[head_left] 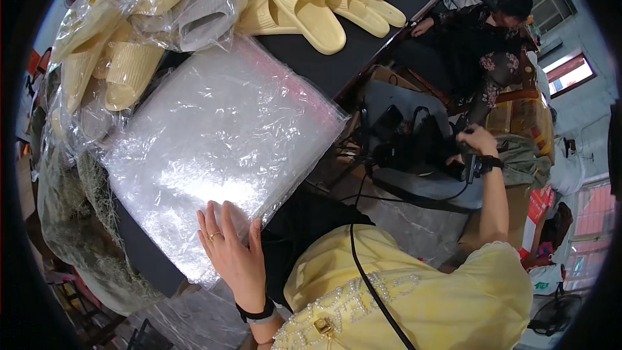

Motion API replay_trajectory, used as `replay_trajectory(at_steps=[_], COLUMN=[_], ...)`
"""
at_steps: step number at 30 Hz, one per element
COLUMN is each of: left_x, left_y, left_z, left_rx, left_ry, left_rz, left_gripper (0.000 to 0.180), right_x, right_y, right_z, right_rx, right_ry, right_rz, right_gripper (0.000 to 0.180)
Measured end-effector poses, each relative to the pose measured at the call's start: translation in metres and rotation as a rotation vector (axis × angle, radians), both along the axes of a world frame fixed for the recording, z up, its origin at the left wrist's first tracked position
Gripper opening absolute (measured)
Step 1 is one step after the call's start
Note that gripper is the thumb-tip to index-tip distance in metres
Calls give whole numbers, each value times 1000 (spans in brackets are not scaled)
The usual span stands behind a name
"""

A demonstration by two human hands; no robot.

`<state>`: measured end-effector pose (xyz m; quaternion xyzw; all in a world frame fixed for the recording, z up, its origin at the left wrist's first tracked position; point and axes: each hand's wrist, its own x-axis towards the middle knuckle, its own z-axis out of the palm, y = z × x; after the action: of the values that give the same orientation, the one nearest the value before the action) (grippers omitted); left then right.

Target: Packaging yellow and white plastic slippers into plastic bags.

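My left hand (233, 256) lies flat with its fingers spread on the near corner of a stack of clear plastic bags (220, 123). The bags have a pinkish strip along the far right edge and rest on a dark table. My right hand (478, 141) is off to the right, above a grey chair (414, 188) holding black bag-like items (414, 139). Its fingers are curled at a small dark thing I cannot make out. A small black device (472, 167) is strapped at that wrist.
Yellow slippers (304, 10) lie loose at the table's far side; bagged slippers (133, 71) heap at the left. A co-worker (479, 45) in a black cap sits at the far right. A black cable (355, 246) crosses my front. Green cloth (84, 233) hangs left.
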<state>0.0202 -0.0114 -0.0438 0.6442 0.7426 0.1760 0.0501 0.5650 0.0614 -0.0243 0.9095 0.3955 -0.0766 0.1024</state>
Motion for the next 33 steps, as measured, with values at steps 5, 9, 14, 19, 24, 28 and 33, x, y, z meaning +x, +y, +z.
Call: replay_trajectory(at_steps=[5, 9, 14, 19, 24, 28, 33], left_x=[2, 0, 3, 0, 1, 1, -3], left_y=[2, 2, 3, 1, 3, 4, 2], left_z=[-1, -3, -2, -3, -5, -2, -3], left_rx=[-33, -24, -32, -69, -7, -24, -19], left_ry=[14, 34, 24, 16, 14, -3, -18], left_rz=[13, 21, -3, 19, -7, -10, -6], left_gripper=[53, 52, 53, 54, 54, 54, 58], right_x=[29, 80, 88, -5, -153, -197, -196], right_y=[-18, -44, -57, -13, 4, -7, -43], right_z=[-59, -122, -160, -92, -43, -132, -235], right_rx=[-228, -133, -490, -238, 214, -93, -388], right_ry=[286, 483, 270, 185, 663, 739, 487], right_rz=[-202, -214, 33, 274, 609, 953, 1084], right_gripper=[68, 73, 89, 63, 27, 35, 35])
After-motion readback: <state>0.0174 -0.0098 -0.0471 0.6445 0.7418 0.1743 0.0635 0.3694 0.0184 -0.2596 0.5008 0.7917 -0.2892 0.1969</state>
